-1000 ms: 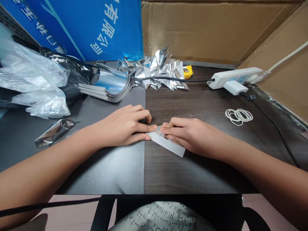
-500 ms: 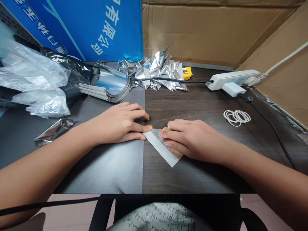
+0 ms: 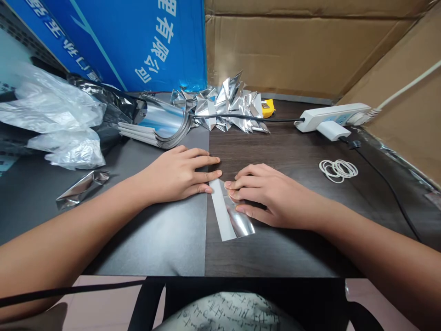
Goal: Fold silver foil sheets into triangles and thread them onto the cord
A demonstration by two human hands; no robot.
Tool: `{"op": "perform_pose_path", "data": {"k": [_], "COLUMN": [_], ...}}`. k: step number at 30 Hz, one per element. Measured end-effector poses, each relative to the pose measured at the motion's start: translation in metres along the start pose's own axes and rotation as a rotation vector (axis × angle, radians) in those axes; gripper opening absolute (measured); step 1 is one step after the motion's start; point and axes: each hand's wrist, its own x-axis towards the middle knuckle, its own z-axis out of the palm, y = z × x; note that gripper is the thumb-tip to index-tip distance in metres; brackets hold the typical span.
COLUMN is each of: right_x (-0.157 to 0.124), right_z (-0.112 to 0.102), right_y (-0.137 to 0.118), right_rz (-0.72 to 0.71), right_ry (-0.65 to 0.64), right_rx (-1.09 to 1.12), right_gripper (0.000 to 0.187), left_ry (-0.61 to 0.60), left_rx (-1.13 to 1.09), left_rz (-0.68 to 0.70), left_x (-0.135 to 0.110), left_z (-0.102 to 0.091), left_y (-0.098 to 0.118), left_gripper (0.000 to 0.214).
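Observation:
A small folded foil sheet (image 3: pixel 219 209), with a matte white strip along its left and a shiny silver part at right, lies on the dark wood table. My left hand (image 3: pixel 184 174) is spread flat, its fingertips resting at the sheet's upper left corner. On the right, my right hand (image 3: pixel 263 195) bends over the shiny part, fingers apart and fingertips pressing down on the foil. Part of the sheet is hidden under those fingers.
Curved silver-faced sheets (image 3: pixel 155 133) are stacked behind my left hand, near crumpled foil pieces (image 3: pixel 227 105) and a yellow tape measure (image 3: pixel 268 108). White rubber bands (image 3: pixel 339 170) and a power strip (image 3: pixel 327 115) lie at right. Plastic bags (image 3: pixel 65 119) and a foil packet (image 3: pixel 82 188) are at left.
The foil sheet has turned so its white strip runs more upright, its lower end swinging left. My right hand's fingers have spread and shifted slightly left. My left fingers have stretched out.

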Motion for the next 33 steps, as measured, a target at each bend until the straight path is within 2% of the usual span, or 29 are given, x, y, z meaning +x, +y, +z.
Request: {"op": "perform_pose_path", "data": {"k": [4,7,9,13,16,18,21,23,26,29,33], "right_x": [0.002,0.002,0.002,-0.001,-0.002,-0.002,-0.002,-0.002,-0.003,-0.005,-0.007], "right_z": [0.0,0.002,0.001,-0.005,-0.009,-0.01,-0.007,-0.005,-0.006,-0.01,-0.012], "right_y": [-0.003,-0.003,-0.001,0.001,0.001,-0.001,-0.007,-0.01,-0.011,-0.007,-0.001], "right_rz": [-0.002,0.0,-0.012,-0.069,-0.137,-0.212,-0.308,-0.324,-0.273,-0.165,-0.044], "right_ry": [0.027,0.049,0.047,0.009,-0.039,-0.064,-0.096,-0.128,-0.136,-0.091,-0.05], "right_rx": [-0.03,-0.05,-0.066,-0.064,-0.028,-0.001,0.043,0.06,0.017,-0.099,-0.169], "right_gripper": [0.021,0.022,0.023,0.024,0.021,0.023,0.027,0.03,0.034,0.033,0.032], "left_ry": [0.136,0.099,0.046,-0.009,-0.004,0.013,0.055,0.097,0.138,0.15,0.038], "left_rx": [-0.114,-0.325,-0.406,-0.395,-0.362,-0.342,-0.303,-0.312,-0.326,-0.275,-0.277], "left_rz": [0.075,0.232,0.269,0.279,0.311,0.348,0.392,0.408,0.39,0.348,0.284], "left_x": [0.003,0.006,0.006,0.005,0.004,0.003,0.002,0.001,0.001,0.003,0.005], "left_z": [-0.004,-0.008,-0.01,-0.014,-0.019,-0.023,-0.027,-0.028,-0.025,-0.021,-0.017], "left_y": [0.01,0.027,0.04,0.059,0.071,0.081,0.098,0.105,0.101,0.083,0.055], "left_gripper": [0.035,0.034,0.036,0.047,0.054,0.047,0.021,0.023,0.027,0.028,0.036]}}
